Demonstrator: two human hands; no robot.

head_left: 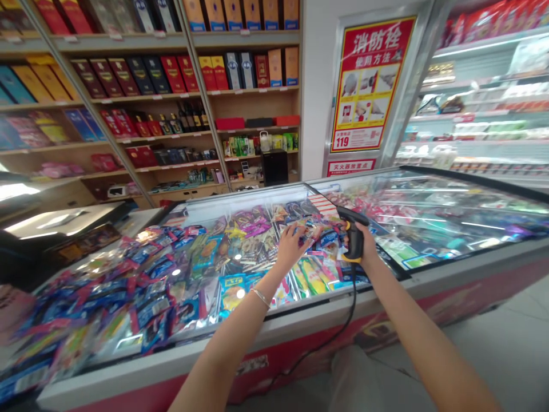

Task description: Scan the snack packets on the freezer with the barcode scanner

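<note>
Forearms (223, 349) of the person enter from the near edge, above the red front panel of a chest freezer (300, 337). Left hand (291, 246): grip open, fingers spread, palm down, holding nothing, over colourful snack packets (206, 269) heaped across the freezer; whether it touches the packets or a clear lid above them cannot be told. A thin silver bracelet (261, 297) circles the left wrist. Right hand (364, 246): grip closed around the yellow and black body of a handheld barcode scanner (352, 234), just right of the left hand, above the packets. A black cable (345, 326) runs from the scanner's base down over the freezer's near edge. Far side: wooden shelves (257, 109) carrying boxed liquor (141, 74) and bottles (191, 117). Right of the shelves, a red and yellow fire hydrant instruction poster (372, 84) hangs on the wall. Far right: a refrigerated display case (484, 109) stocked with packaged goods.
</note>
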